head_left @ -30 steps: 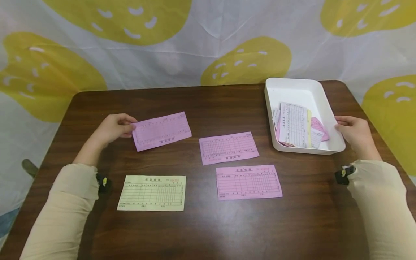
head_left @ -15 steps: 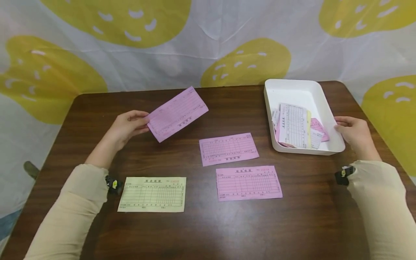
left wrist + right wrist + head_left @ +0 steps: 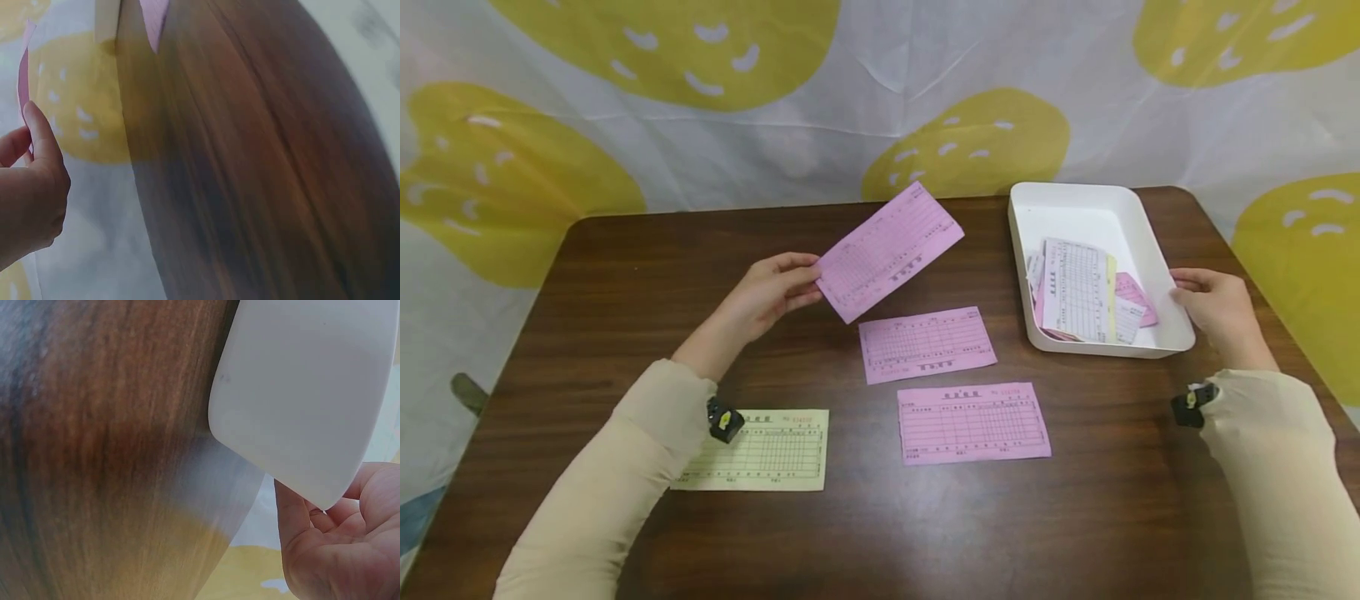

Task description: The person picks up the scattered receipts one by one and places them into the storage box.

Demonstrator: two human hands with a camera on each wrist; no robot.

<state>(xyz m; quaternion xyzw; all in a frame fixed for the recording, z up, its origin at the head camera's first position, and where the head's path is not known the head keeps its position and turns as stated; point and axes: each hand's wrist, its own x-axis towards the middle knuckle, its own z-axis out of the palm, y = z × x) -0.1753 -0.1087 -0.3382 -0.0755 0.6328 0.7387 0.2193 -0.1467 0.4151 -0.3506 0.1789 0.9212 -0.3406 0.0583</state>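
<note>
Between thumb and fingers, my left hand pinches a pink receipt slip by its left end, lifted above the table and tilted. In the left wrist view that slip appears edge-on. My right hand grips the right wall of a white tray, thumb over the rim; the right wrist view shows the tray's outer wall with the fingers at its corner. Several white, pink and yellow slips lie piled in the tray's near part.
Two pink slips lie flat mid-table, a farther one and a nearer one. A yellow-green slip lies to their left, partly covered by my left sleeve and wrist camera. A patterned cloth hangs behind the table.
My left hand has lifted the pink slip off the left of the table and carried it rightward, tilting it. My right hand stays on the tray.
</note>
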